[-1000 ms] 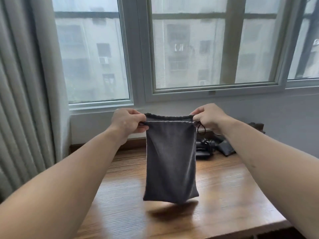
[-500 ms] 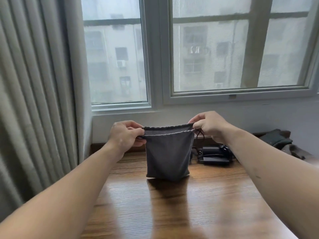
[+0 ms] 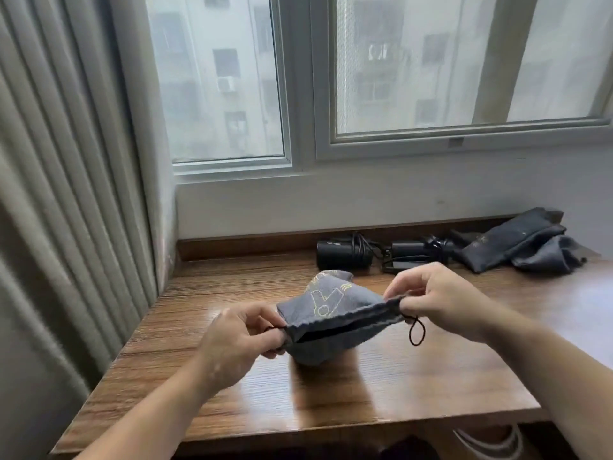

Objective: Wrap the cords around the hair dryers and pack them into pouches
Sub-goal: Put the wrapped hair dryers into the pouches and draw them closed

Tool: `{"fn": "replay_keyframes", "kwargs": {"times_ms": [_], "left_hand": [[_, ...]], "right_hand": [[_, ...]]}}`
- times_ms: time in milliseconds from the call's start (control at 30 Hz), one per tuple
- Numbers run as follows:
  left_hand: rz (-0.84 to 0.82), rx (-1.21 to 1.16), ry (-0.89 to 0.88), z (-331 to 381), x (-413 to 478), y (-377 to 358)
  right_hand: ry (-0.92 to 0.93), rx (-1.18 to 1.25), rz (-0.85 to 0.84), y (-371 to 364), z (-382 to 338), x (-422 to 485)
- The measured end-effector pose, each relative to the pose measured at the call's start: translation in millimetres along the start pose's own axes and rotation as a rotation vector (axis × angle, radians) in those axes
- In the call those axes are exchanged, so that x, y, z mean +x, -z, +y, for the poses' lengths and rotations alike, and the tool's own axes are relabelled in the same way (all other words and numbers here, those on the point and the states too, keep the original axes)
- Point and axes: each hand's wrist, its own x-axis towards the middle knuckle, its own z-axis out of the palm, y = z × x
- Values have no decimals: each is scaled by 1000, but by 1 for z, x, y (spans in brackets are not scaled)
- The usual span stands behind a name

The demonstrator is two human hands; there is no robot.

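Observation:
A grey drawstring pouch with a yellow hair-dryer print lies slumped on the wooden table, its mouth facing me and slightly parted. My left hand pinches the left end of the rim. My right hand pinches the right end, and a black drawstring loop hangs below it. Two black hair dryers with cords lie at the back of the table by the wall.
More dark grey pouches are piled at the back right. A beige curtain hangs along the left edge. The window and wall close off the back. A white shoe shows under the table's front edge.
The pouch hung upright in the air, then touched the table; now it has come down toward me and folded over on the table. The view has tilted down.

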Motion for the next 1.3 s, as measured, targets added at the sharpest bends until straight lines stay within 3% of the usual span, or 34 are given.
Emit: {"fn": "replay_keyframes", "kwargs": {"times_ms": [200, 333, 400, 500, 600, 767, 967, 1100, 1300], "left_hand": [[-176, 217, -27, -40, -46, -21], [-418, 441, 16, -31, -61, -19], [-482, 473, 60, -25, -54, -9], [-277, 484, 73, -32, -26, -3], [-122, 588, -40, -50, 9, -11], [-320, 887, -282, -53, 57, -23], [-288, 1073, -453, -49, 73, -26], [-354, 1113, -418, -39, 82, -31], [-405, 1121, -272, -42, 102, -18]], "right_hand": [[-114, -218, -80, -43, 56, -70], [-165, -311, -270, -43, 54, -82], [-166, -288, -246, -38, 51, -71], [-225, -265, -93, -36, 63, -39], [-299, -200, -101, -51, 78, -13], [-259, -463, -30, -72, 79, 24], [-117, -736, -45, -62, 81, 73], [-118, -809, -11, -54, 74, 104], [-162, -684, 172, -49, 69, 93]]}}
